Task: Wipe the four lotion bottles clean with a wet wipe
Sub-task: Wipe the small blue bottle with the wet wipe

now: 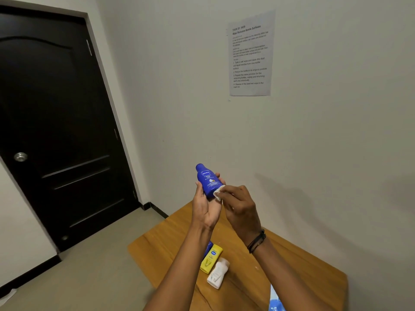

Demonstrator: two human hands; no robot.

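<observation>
My left hand (205, 207) holds a blue lotion bottle (206, 179) upright in the air above the table, cap end up. My right hand (240, 207) pinches a white wet wipe (219, 193) and presses it against the bottle's lower right side. On the wooden table (292, 265) below stand a yellow bottle (211, 258) and a white bottle (217, 273). Another blue bottle (208, 248) shows only as a sliver behind my left forearm.
A blue-and-white wipes pack (276, 299) lies at the table's near right edge. A printed task sheet (250, 55) hangs on the wall behind the table. A black door (56, 131) stands shut at the left, with bare floor in front of it.
</observation>
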